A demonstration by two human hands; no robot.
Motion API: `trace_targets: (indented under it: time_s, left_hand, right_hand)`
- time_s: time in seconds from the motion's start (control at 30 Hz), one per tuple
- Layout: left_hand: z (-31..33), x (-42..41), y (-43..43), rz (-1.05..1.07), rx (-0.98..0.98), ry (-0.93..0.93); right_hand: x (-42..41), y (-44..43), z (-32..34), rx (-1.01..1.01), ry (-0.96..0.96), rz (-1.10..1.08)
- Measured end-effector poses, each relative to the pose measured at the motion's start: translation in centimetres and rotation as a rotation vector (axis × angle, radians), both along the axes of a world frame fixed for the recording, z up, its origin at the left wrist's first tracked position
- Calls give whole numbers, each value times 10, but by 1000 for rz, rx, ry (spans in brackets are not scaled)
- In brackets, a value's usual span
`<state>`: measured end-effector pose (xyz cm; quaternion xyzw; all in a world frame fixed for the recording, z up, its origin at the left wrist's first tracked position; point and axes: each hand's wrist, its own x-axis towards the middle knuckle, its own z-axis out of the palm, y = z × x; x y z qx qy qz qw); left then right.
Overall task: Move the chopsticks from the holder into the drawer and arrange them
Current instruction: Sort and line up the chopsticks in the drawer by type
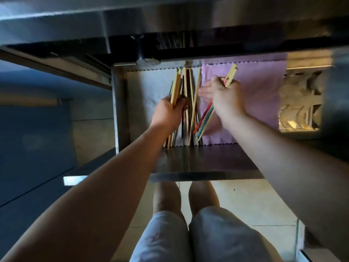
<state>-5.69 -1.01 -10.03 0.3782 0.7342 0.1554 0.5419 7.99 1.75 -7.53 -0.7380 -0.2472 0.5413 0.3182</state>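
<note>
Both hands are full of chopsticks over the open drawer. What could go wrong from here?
1. The right hand grips its colored chopsticks mid-length and splayed; one might slip onto the pink cloth.
2. The left hand reaches into the crossed chopstick pile and may scatter it further.
</note>
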Motion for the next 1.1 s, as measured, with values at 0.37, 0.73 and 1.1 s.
trace_targets:
  time_s: [0.37,0.73,1.1]
  left_hand:
    - [-63,5,16,-179,-63,192]
    - [-61,-30,-2,-264,-29,380]
    - [-67,-8,-9,-507,-35,509]
  right_hand:
    - [0,19,-97,-209,-301,359]
    - [43,-18,-97,-178,-462,519]
    - [9,-42,-110,-70,-520,646]
